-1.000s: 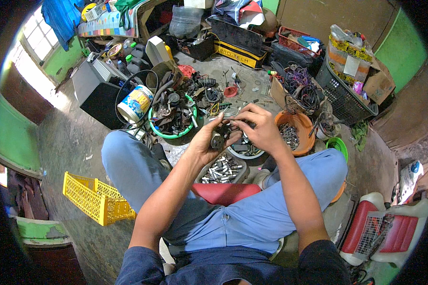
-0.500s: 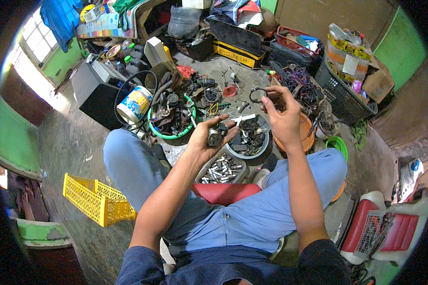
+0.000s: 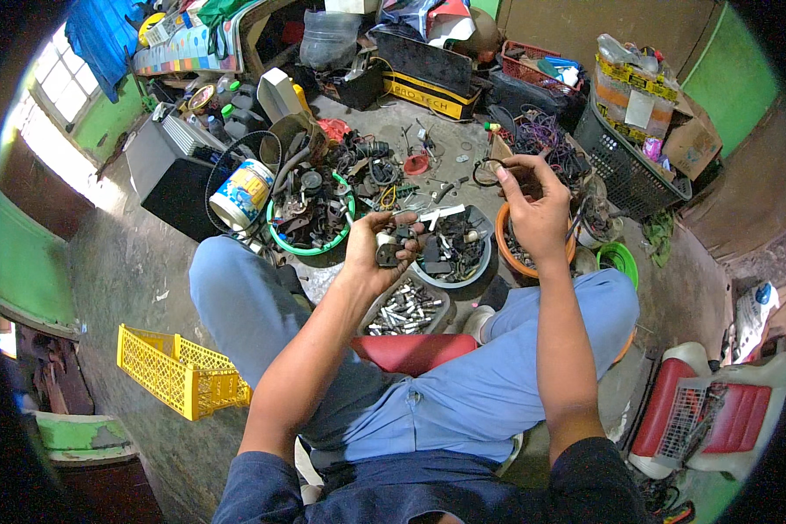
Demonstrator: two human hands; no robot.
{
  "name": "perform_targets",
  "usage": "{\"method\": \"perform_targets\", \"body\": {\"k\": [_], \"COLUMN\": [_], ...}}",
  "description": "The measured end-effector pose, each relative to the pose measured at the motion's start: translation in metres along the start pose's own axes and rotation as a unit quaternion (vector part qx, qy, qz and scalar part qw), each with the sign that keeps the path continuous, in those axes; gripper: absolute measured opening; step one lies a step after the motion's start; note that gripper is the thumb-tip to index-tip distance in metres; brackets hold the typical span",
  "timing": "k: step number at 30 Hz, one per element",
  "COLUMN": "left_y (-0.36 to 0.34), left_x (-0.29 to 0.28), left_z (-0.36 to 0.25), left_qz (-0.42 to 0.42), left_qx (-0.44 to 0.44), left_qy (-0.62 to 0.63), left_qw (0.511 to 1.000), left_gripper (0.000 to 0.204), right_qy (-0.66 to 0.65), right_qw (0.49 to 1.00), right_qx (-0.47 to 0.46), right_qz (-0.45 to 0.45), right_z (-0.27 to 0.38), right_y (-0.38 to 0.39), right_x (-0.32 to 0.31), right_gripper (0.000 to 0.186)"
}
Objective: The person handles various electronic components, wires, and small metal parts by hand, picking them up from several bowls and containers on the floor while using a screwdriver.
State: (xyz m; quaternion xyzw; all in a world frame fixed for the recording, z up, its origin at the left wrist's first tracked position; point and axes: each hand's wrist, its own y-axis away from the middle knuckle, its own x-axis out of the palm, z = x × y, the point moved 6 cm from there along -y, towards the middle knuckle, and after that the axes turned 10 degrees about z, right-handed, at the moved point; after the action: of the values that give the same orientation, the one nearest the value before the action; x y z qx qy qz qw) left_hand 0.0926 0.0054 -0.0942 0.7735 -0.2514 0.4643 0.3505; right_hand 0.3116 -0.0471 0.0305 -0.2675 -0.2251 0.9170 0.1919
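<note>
My left hand (image 3: 366,255), palm up, has its fingers curled around a small dark part (image 3: 388,253) with a whitish piece on it; its exact kind does not show. Raised to the right, my right hand (image 3: 537,208) pinches a thin black loop (image 3: 476,178), like a ring or short cable, between thumb and fingers. Below and between the hands sits a grey bowl (image 3: 489,255) of dark small parts. Nearer me, a clear tub (image 3: 446,315) holds several silvery cylindrical pieces. An orange bucket (image 3: 499,229) stands just under my right wrist.
Left of my left hand is a green-rimmed basin (image 3: 281,240) full of dark parts. Farther off stand a white-blue bucket (image 3: 242,194), a black-yellow toolbox (image 3: 432,94) and a dark crate (image 3: 633,188). A yellow basket (image 3: 183,375) lies by my left knee; loose parts litter the floor.
My right hand has shifted slightly right with the black loop, which now shows at a different angle. The fingers of my left hand have curled in more around the dark part.
</note>
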Motion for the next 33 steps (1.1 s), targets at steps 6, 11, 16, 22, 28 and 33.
{"method": "perform_targets", "body": {"k": [6,11,16,22,28,33], "left_y": [0.007,-0.002,-0.006,-0.005,-0.001,0.003], "left_x": [0.008,-0.013,-0.021,-0.015,-0.008,-0.008], "left_z": [-0.003,0.004,0.010,0.013,0.010,0.005], "left_qz": [-0.027,-0.051,-0.013,-0.067,-0.045,-0.011], "left_qx": [0.037,0.043,0.002,0.020,0.022,0.029], "left_qy": [0.001,0.015,-0.017,-0.043,0.006,0.016], "left_qw": [0.999,0.998,1.000,0.997,0.999,0.999], "left_gripper": [0.035,0.023,0.022,0.028,0.040,0.040], "right_qy": [0.071,0.203,0.251,0.313,0.249,0.062], "right_qw": [0.995,0.957,0.898,0.859,0.896,0.952], "right_qx": [0.033,0.084,0.185,0.204,0.168,0.047], "right_qz": [0.068,0.188,0.309,0.350,0.326,0.295], "right_z": [-0.003,-0.053,-0.081,-0.118,-0.099,-0.036], "right_y": [-0.003,0.004,0.016,0.031,0.024,0.009], "right_x": [0.010,0.047,0.077,0.089,0.089,0.085], "right_gripper": [0.015,0.022,0.024,0.028,0.026,0.026]}}
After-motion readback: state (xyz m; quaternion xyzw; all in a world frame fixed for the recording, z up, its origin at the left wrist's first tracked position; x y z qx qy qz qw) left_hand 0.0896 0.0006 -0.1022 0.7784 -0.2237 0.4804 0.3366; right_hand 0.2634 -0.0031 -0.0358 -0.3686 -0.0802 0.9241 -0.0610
